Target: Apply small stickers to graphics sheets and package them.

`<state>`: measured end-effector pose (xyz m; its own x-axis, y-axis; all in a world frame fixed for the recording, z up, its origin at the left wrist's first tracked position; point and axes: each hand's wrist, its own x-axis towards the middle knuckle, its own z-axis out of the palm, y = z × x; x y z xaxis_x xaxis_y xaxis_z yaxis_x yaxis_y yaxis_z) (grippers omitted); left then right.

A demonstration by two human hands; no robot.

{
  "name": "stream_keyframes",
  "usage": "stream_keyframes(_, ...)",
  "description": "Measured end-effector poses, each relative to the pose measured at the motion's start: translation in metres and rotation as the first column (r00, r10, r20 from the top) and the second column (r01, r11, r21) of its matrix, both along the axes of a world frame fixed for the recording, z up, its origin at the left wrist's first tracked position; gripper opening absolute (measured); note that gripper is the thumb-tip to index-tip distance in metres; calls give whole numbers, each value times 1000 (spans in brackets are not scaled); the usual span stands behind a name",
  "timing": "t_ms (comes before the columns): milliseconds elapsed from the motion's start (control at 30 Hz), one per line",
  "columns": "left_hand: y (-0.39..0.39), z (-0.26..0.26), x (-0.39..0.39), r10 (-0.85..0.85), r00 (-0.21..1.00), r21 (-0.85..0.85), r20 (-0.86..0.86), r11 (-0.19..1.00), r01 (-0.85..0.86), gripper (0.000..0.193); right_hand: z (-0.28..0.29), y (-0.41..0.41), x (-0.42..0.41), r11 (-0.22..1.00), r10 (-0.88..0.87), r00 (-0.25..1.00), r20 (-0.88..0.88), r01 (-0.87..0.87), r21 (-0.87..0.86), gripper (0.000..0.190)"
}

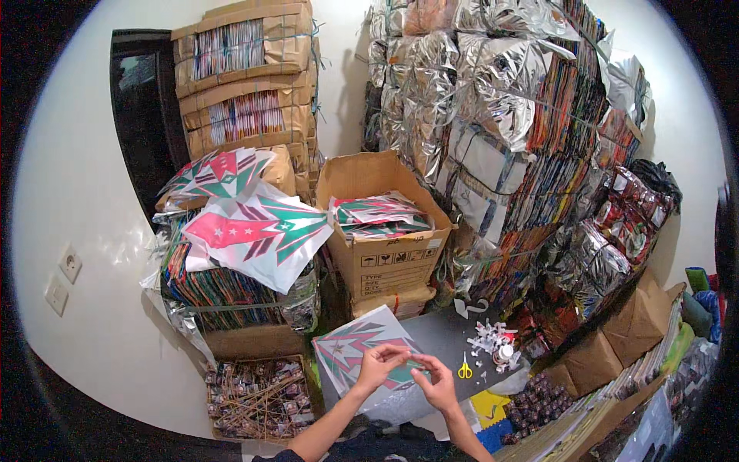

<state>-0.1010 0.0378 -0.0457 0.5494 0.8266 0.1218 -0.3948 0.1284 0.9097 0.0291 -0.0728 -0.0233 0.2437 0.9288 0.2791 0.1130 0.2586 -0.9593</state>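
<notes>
My left hand (382,364) and my right hand (434,380) meet at their fingertips above a white kite-like sheet (346,352) printed in red and green. Something thin may be between the fingers, but it is too small to make out. The sheet lies face up on a dark grey table (427,329), its lower part partly behind my hands. Yellow-handled scissors (465,368) rest to the right of my right hand. Beyond them is a pile of white scraps (491,341) with a small white-capped bottle (506,352) among it.
Similar printed sheets (260,231) lie on a bundle at left, and more fill a cardboard box (398,260) behind the table. A box of thin sticks (260,398) stands at lower left. Tall wrapped bundles (496,86) rise at back right; dark spools or small packs (534,404) sit at lower right.
</notes>
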Motion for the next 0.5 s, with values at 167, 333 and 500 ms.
stream_keyframes(167,4,2,18,101,977,46,-187,994,-94,17,6,6,15,1000,1,985,174,4,-27,48)
stream_keyframes(333,20,-5,50,161,985,-209,-55,963,-169,16,-17,20,63,996,58,995,-77,-52,77,48)
stream_keyframes(500,22,-10,98,204,978,-95,-33,974,-206,14,-28,35,103,995,32,993,-114,-42,-90,43)
